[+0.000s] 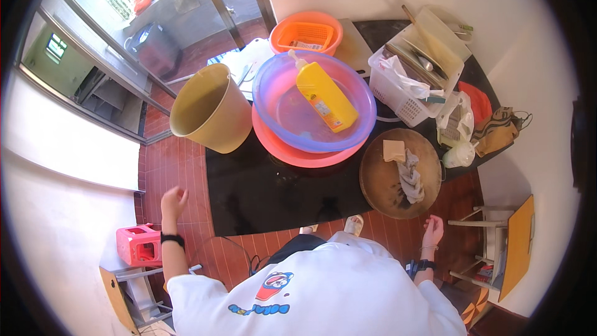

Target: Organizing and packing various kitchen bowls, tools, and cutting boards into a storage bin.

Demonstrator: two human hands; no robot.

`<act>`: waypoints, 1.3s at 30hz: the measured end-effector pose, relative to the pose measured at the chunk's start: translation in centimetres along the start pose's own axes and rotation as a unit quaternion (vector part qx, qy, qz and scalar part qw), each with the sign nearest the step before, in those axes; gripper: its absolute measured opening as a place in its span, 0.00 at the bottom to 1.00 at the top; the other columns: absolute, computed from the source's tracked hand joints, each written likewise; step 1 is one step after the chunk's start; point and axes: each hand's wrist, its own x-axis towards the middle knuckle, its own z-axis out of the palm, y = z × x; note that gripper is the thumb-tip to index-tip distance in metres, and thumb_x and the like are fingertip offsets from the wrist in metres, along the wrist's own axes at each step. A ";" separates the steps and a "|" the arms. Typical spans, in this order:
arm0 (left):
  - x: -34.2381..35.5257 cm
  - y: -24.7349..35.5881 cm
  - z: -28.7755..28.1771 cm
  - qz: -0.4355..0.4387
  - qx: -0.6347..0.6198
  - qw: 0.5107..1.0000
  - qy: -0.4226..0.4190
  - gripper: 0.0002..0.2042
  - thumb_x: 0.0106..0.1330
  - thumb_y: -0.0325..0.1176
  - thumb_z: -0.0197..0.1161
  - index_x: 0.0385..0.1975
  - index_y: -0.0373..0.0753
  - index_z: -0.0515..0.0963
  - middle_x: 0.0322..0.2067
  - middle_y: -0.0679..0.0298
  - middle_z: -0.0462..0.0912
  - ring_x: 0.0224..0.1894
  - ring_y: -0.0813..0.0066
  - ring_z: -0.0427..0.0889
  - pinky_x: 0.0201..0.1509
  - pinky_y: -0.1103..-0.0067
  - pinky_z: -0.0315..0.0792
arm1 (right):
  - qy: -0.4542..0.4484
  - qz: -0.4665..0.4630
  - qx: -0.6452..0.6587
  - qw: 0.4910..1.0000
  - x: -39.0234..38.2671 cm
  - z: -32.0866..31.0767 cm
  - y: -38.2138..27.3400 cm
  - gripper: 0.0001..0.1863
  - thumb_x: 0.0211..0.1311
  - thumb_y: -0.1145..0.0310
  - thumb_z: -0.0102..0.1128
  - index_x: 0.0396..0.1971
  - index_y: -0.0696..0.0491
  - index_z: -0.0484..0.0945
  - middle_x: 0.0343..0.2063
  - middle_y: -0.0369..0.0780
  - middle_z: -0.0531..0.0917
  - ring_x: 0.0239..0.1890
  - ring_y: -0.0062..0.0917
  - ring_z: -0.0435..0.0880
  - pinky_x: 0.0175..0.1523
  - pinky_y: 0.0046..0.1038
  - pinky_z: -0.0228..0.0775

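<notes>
My left hand (174, 203) hangs in the air left of the black table (280, 205), loosely curled, holding nothing. My right hand (433, 230) is off the table's near right side, also empty with its fingers loosely bent. Nearest to it is a round brown board (380, 188), with a grey rag (410, 177) and a folded tan cloth (393, 150) on it. A yellow bottle with a pump top (328, 96) lies tilted in a translucent purple basin (264, 109), which sits in a pink basin (298, 159). A tan bucket (214, 112) stands left of them.
An orange basin (337, 28) holding an orange basket (305, 33) sits behind. White baskets of utensils (407, 96), a lidded cup (459, 155) and a brown bag (497, 134) crowd the right side. A pink stool (138, 244) and a wooden chair (516, 246) flank me.
</notes>
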 end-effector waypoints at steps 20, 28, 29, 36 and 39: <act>-24.9 -1.2 -1.8 -0.230 -0.097 0.968 0.030 0.07 0.54 0.31 0.61 0.22 0.34 0.74 0.18 0.58 0.77 0.21 0.69 0.77 0.24 0.78 0.70 | -0.276 -0.339 -0.227 0.870 10.7 36.9 -28.7 0.48 0.35 0.55 0.72 0.55 0.60 0.57 0.49 0.51 0.67 0.55 0.40 0.66 0.60 0.35 0.58; -27.5 -1.6 -2.4 -0.307 -0.132 0.942 0.040 0.05 0.55 0.29 0.60 0.23 0.34 0.75 0.20 0.59 0.78 0.22 0.69 0.78 0.27 0.79 0.71 | -0.385 -0.213 -0.320 0.839 13.9 35.8 -29.4 0.57 0.33 0.49 0.72 0.60 0.61 0.50 0.58 0.55 0.59 0.61 0.41 0.59 0.63 0.34 0.54; -27.2 -1.5 -2.6 -0.303 -0.137 0.943 0.014 0.05 0.55 0.29 0.60 0.23 0.34 0.75 0.20 0.59 0.78 0.23 0.70 0.79 0.27 0.79 0.71 | -0.396 -0.203 -0.337 0.829 13.2 35.4 -30.7 0.57 0.34 0.47 0.71 0.61 0.61 0.49 0.58 0.55 0.59 0.62 0.41 0.58 0.63 0.34 0.53; -30.2 -1.5 -2.5 -0.348 -0.183 0.919 0.014 0.05 0.55 0.28 0.60 0.26 0.33 0.76 0.22 0.58 0.79 0.25 0.71 0.79 0.29 0.79 0.72 | -0.580 -0.215 -0.359 0.699 9.0 25.5 -44.0 0.43 0.47 0.49 0.63 0.59 0.56 0.57 0.53 0.51 0.67 0.54 0.33 0.69 0.56 0.29 0.63; -30.2 1.1 -4.2 -0.360 -0.182 0.915 -0.026 0.06 0.55 0.28 0.60 0.27 0.32 0.76 0.22 0.58 0.79 0.26 0.71 0.80 0.30 0.79 0.72 | -0.637 -0.151 -0.331 0.679 10.7 21.9 -52.0 0.32 0.53 0.52 0.58 0.54 0.53 0.65 0.48 0.44 0.74 0.48 0.24 0.75 0.47 0.26 0.70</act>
